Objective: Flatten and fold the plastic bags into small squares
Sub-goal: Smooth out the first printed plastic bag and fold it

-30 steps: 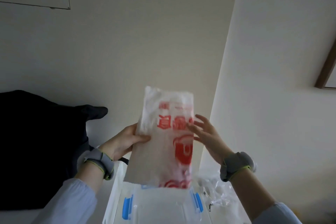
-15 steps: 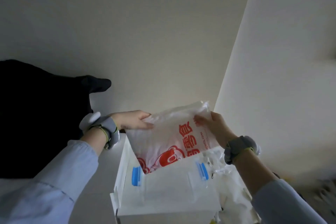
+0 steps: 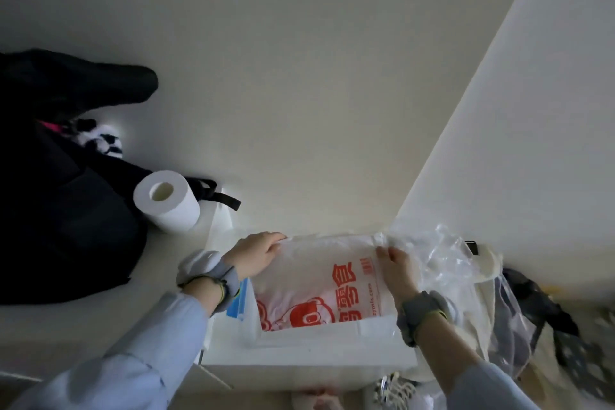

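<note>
White plastic bag (image 3: 319,280) with red print being spread flat on white box lid (image 3: 332,339) atop worktop (image 3: 83,316). Far left edge being pinched by left hand (image 3: 254,255), fingers curled; right edge being gripped by right hand (image 3: 396,271). Crumpled clear bags (image 3: 446,263) lying just right. Toilet roll (image 3: 168,205) standing left, beside black backpack (image 3: 63,203).

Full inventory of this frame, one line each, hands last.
printed plastic bag: 1, white with red print, spread on the white box
white box: 1, white with blue clips, centre bottom
clear plastic bags: a crumpled pile, clear, right of the box
tissue roll: 1, white, left of the box
black bag: 1, black, far left
left hand: on the bag's left edge
right hand: on the bag's right edge
</note>
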`<act>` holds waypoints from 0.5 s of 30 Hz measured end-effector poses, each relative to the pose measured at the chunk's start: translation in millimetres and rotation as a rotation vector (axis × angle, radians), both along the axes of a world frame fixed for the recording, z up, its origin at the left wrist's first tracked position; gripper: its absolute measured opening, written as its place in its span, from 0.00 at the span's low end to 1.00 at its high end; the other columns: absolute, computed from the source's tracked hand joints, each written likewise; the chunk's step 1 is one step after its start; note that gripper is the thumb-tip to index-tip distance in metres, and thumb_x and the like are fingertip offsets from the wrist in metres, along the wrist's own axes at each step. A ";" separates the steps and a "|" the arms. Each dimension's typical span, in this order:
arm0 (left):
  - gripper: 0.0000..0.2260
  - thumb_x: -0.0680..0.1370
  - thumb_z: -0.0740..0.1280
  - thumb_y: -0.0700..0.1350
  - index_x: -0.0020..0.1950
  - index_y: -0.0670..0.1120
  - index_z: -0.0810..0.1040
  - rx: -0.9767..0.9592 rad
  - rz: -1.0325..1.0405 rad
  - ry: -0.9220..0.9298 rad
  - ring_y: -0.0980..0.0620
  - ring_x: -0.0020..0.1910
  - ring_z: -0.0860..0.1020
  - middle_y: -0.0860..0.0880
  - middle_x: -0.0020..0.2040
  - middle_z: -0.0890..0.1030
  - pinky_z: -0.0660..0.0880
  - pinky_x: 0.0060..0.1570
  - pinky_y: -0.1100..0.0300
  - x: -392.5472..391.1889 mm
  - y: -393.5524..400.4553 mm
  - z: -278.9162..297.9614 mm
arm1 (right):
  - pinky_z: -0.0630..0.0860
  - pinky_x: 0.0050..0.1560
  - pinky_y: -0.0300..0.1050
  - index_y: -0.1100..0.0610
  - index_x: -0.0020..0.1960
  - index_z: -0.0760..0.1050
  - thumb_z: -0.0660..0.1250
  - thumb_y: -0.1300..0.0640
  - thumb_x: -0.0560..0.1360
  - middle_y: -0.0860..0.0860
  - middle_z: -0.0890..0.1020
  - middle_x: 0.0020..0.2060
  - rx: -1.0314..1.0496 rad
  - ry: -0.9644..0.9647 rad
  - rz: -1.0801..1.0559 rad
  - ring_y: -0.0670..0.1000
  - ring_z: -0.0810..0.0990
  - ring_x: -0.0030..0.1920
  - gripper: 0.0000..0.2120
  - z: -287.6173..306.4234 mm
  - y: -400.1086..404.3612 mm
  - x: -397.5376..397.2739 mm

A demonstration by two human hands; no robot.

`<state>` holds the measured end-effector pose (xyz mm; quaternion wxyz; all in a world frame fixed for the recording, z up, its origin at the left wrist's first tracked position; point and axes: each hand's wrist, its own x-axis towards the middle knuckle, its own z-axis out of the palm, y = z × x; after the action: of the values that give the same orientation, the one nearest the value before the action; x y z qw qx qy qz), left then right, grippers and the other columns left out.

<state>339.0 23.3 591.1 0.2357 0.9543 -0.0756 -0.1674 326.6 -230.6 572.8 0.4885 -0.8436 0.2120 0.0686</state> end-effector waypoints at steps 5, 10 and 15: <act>0.14 0.69 0.71 0.43 0.54 0.47 0.78 0.365 -0.138 -0.379 0.47 0.46 0.80 0.48 0.48 0.79 0.73 0.50 0.54 0.7 -14.0 -44.1 | 0.74 0.36 0.49 0.58 0.34 0.67 0.52 0.55 0.80 0.54 0.77 0.32 -0.217 0.100 0.077 0.55 0.76 0.33 0.17 -36.1 8.6 3.6; 0.29 0.65 0.76 0.50 0.65 0.50 0.74 0.321 -0.364 -0.213 0.45 0.63 0.75 0.46 0.65 0.76 0.73 0.59 0.52 -34.4 -34.7 -70.3 | 0.69 0.39 0.44 0.64 0.53 0.72 0.52 0.60 0.80 0.57 0.79 0.47 -0.468 0.239 0.292 0.59 0.79 0.51 0.12 -43.7 28.0 13.1; 0.39 0.77 0.64 0.49 0.75 0.54 0.38 0.379 -0.314 0.117 0.42 0.74 0.36 0.47 0.66 0.29 0.44 0.73 0.46 -33.3 -29.9 -104.1 | 0.70 0.43 0.46 0.64 0.58 0.69 0.56 0.64 0.76 0.55 0.75 0.45 -0.693 0.040 0.438 0.58 0.75 0.49 0.12 -49.0 29.0 14.7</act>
<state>305.7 -6.6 487.0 0.0275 0.9467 -0.1765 -0.2679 341.3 -201.5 523.8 0.1450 -0.9819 0.0474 0.1119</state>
